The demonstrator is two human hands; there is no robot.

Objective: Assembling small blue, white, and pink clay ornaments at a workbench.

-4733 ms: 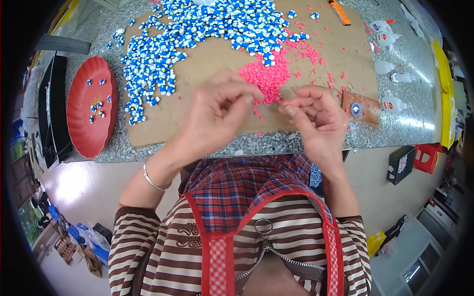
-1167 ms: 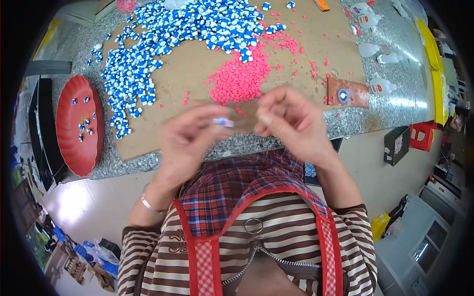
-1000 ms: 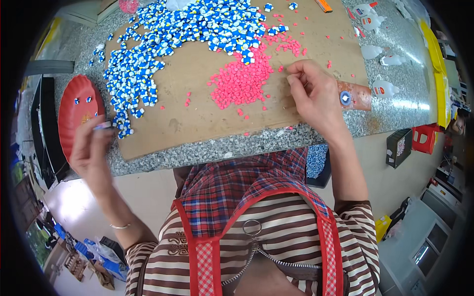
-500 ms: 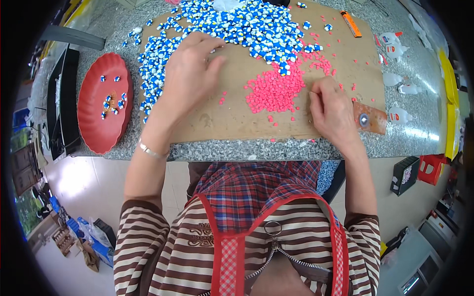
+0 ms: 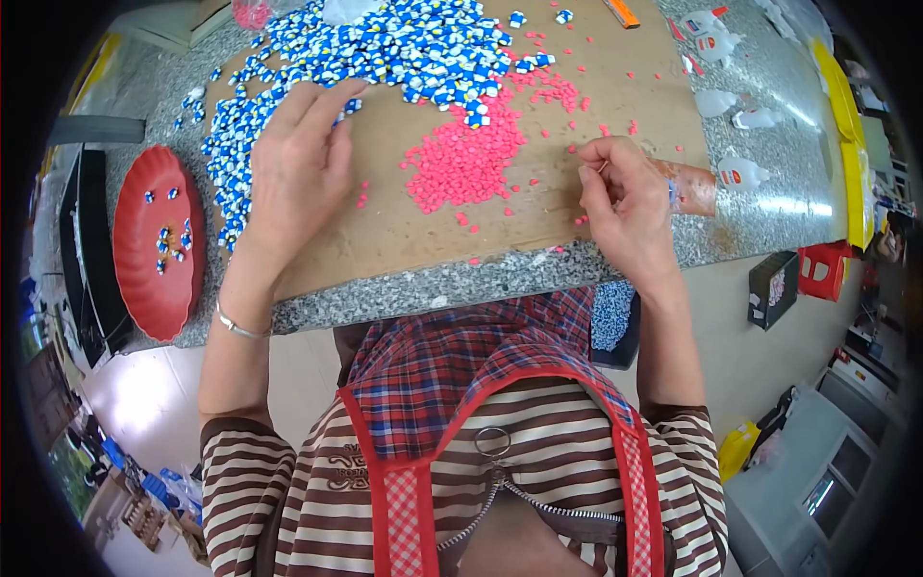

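Note:
A cardboard sheet [image 5: 404, 231] lies on a speckled stone counter [image 5: 769, 202]. A big heap of small blue-and-white pieces [image 5: 385, 48] covers its far left part, and a pile of small pink pieces [image 5: 461, 163] lies at its middle. My left hand [image 5: 293, 163] rests flat at the near edge of the blue-and-white heap, fingers spread over a few pieces. My right hand [image 5: 620, 197] sits at the sheet's right edge, fingertips pinched together; whether a pink piece is between them I cannot tell.
A red plate [image 5: 154, 240] with several blue-and-white pieces stands at the counter's left end. White plastic figures [image 5: 735, 173] and a brown packet [image 5: 692, 188] lie to the right. A red box [image 5: 827, 269] and dark box [image 5: 769, 288] sit on the floor.
My left hand went out to the red plate, came back and now lies on the blue-and-white heap. My right hand has stayed by the pink pieces at the sheet's right edge.

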